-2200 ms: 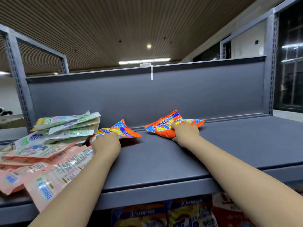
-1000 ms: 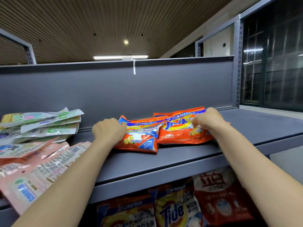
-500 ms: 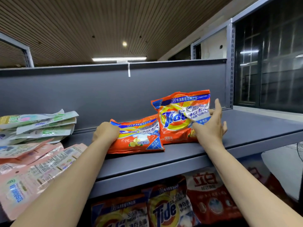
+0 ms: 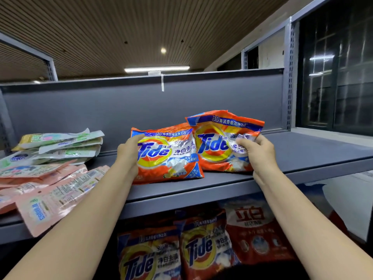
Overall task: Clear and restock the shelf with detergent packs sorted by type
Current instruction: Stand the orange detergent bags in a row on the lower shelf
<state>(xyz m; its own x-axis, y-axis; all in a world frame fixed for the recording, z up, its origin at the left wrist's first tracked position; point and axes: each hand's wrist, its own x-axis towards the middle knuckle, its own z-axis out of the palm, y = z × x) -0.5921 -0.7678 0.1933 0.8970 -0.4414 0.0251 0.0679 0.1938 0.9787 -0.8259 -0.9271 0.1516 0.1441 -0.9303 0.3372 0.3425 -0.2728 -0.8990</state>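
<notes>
Both Tide packs now stand upright, each hand's grip at its outer edge.

a shop aisle, or a mock-up of one. grey steel gondola shelving with slotted uprights and a back panel carries retail stock: tide detergent bags facing out, more tide bags and a red detergent bag on the tier below, flat refill pouches piled at the left. slatted ceiling with a strip light.
</notes>
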